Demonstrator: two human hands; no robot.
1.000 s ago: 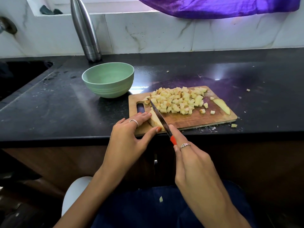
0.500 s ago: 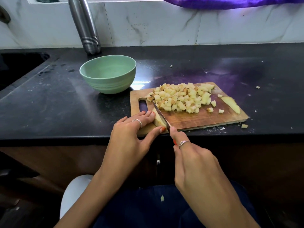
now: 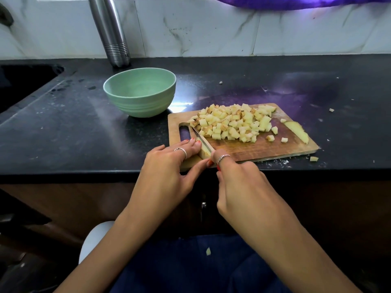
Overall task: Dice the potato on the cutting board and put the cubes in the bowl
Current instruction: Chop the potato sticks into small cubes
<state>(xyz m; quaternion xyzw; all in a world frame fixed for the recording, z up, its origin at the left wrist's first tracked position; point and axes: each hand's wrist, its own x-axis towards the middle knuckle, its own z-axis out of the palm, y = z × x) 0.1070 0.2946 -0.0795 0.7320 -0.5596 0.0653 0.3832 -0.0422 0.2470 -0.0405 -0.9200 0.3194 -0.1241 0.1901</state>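
Far left on the black table [image 3: 63, 127] sits the green bowl [image 3: 140, 92]. Nothing is in it yet. It looks light and smooth, so it may slide if you bump it; hold it by the rim when you fill it.

Next comes your left hand [image 3: 167, 166]. Its fingers [image 3: 193, 144] lie flat on the last potato piece [image 3: 204, 152] and press it down, and the thumb reaches round the near side. That piece sits at the near left corner of the cutting board [image 3: 275, 148]. Potato is hard and firm, but a cut side is wet and likely slippery. Hold the piece from the top, with your fingertips back from the blade.

The knife [image 3: 201, 139] goes into the piece, with its tip pointing away toward the slot in the board. Your right hand [image 3: 239, 180] is curled round the handle, and the first finger rests along the top of the blade.

Further right, the heap of potato cubes [image 3: 232, 123] lies in the middle of the board. They are small, light and a bit sticky, so they should be easy to scoop or push together. A thin end slice [image 3: 297, 132] lies near the right edge. One cube [image 3: 314, 159] sits on the table just off the board.
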